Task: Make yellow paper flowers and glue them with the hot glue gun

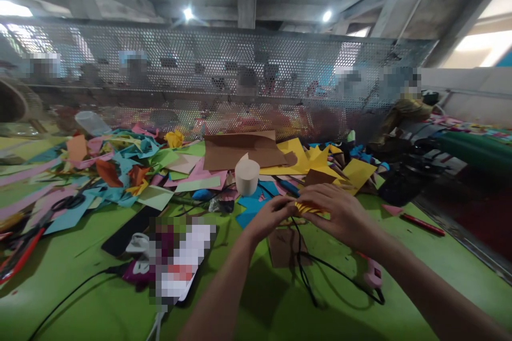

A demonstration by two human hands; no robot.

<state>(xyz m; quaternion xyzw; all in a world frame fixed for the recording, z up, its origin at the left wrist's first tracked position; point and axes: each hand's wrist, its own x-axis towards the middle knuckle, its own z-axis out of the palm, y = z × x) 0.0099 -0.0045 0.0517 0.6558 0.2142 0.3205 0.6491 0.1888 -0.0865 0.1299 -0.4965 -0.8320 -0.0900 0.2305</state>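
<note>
My left hand (276, 213) and my right hand (338, 208) meet over the green table, right of the middle of the view. Between them is a small piece of pleated yellow paper (310, 209), partly hidden by my fingers. The left fingertips pinch its left end, while the right fingers curl over its top and right side. Below the hands lies a brown paper piece (282, 250) with a black cable (300, 256) across it. Blue cut paper (252, 205) is just left of my left hand, and a white tape roll (247, 178) stands behind it.
Coloured paper scraps (136, 157) and brown sheets (240, 152) pile along the perforated metal screen (224, 64). At left are scissors (68, 202) and a phone (188, 261) with cables. A pink corded tool (373, 273) and red pen (423, 224) lie right. People sit beyond.
</note>
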